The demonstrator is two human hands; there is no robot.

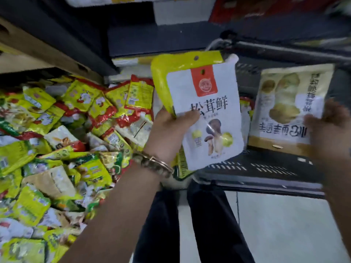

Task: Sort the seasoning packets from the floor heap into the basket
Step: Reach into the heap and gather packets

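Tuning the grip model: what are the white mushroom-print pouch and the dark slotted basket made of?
The white mushroom-print pouch looks like glossy laminated plastic film: glare patch over the mushrooms, flat sealed edges. The dark slotted basket seems rigid moulded plastic, matte: even slot rows, no shine.

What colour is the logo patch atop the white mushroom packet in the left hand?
Orange-red, on the white mushroom packet the left hand holds; head view.

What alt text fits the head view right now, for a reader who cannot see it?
The left hand grips a white mushroom packet with a yellow packet behind it, while the right hand holds a cream packet, print upside down, over the dark slatted basket. A heap of yellow and red packets lies at left.
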